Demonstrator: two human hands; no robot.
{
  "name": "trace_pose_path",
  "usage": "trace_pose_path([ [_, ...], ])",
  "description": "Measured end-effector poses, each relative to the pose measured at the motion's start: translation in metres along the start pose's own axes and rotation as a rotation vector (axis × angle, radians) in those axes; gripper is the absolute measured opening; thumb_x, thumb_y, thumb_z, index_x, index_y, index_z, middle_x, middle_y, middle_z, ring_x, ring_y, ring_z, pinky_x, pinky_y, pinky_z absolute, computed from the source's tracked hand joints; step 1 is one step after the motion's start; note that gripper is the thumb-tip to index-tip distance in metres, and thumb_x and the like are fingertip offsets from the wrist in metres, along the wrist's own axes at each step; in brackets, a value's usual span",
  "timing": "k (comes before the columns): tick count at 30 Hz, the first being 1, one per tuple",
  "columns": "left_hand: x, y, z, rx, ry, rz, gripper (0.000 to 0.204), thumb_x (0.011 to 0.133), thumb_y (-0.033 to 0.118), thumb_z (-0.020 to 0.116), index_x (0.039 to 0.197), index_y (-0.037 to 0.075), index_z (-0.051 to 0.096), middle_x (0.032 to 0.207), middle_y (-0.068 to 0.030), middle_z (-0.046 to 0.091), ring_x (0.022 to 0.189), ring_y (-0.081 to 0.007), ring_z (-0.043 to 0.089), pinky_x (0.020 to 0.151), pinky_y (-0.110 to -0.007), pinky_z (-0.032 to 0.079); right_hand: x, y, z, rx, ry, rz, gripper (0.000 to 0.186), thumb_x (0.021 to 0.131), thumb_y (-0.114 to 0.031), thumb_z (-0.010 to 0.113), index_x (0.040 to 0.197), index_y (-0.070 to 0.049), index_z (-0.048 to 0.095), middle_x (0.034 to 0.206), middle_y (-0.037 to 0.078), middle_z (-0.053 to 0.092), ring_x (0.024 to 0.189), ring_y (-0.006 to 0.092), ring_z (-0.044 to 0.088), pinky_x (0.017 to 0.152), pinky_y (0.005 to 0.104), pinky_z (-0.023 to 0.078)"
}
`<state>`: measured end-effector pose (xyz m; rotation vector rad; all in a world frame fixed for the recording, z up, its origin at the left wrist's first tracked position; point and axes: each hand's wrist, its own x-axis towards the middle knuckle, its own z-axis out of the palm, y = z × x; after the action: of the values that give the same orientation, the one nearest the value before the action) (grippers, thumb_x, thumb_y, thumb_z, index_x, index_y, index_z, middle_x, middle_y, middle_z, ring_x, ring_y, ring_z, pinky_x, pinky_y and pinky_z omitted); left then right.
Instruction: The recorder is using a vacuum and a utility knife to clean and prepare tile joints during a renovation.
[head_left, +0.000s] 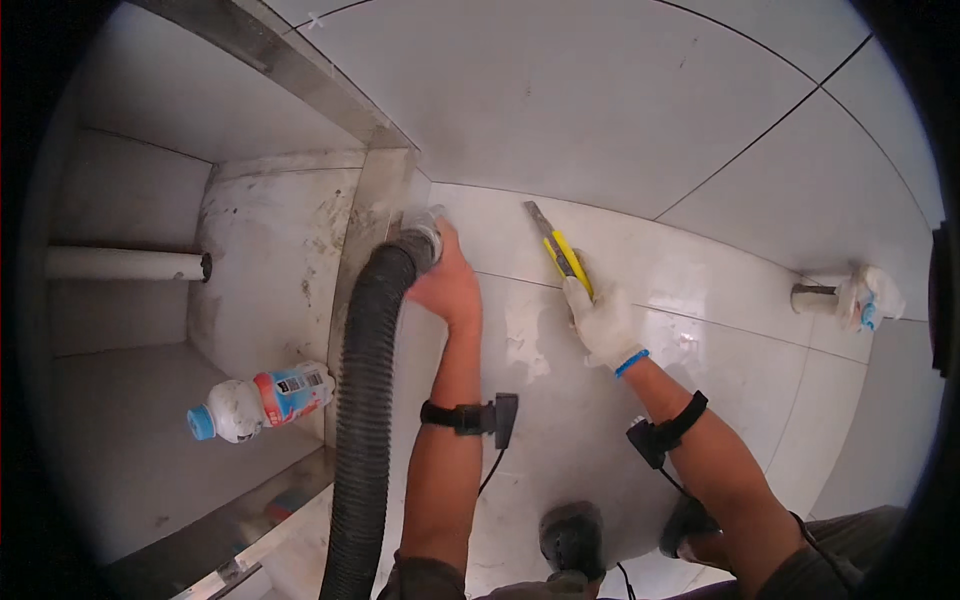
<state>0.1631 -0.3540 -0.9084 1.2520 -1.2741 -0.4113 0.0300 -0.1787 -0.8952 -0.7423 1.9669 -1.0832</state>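
My left hand (452, 286), bare, is wrapped round the upper end of a black ribbed hose (364, 400), beside its pale, see-through end piece (428, 222). That end lies close to the corner where the ledge meets the tiled wall; its tip is blurred. In a white glove with a blue cuff, my right hand (607, 328) grips a yellow utility knife (563, 250). The knife's grey tip points up and left toward the wall, over the pale floor tiles. Some of my right fingers are hidden behind the knife and glove.
On the left, a dusty tiled recess (130, 390) holds a plastic bottle (262, 402) lying on its side, blue cap outward. A white pipe (130, 264) sticks out there. Another pipe stub (815, 298), with plastic wrapping, stands at the far right. Dark shoes (572, 538) are below.
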Motion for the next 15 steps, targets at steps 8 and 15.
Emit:
trace_pose_path([
  [8,0.009,0.048,0.037,-0.141,0.087,-0.376,0.046,0.086,0.018,0.086,0.113,-0.014,0.067,0.116,-0.022,0.073,0.101,-0.0336,0.072,0.093,-0.046,0.056,-0.033,-0.001,0.0,-0.055,0.078,-0.099,0.052,0.103,-0.023,0.059,0.152,-0.006,0.054,0.094,0.031,0.07,0.079,0.0425,0.071,0.071,0.0502,0.055],
  [15,-0.007,0.049,0.02,-0.232,-0.1,-0.243,0.047,0.088,0.008,0.081,0.127,-0.01,0.06,0.127,-0.0201,0.065,0.115,-0.0299,0.066,0.102,-0.042,0.054,-0.01,-0.034,-0.027,-0.407,0.152,-0.471,0.052,0.095,-0.013,0.06,0.147,-0.008,0.055,0.116,0.028,0.069,0.096,0.048,0.069,0.083,0.0567,0.056],
])
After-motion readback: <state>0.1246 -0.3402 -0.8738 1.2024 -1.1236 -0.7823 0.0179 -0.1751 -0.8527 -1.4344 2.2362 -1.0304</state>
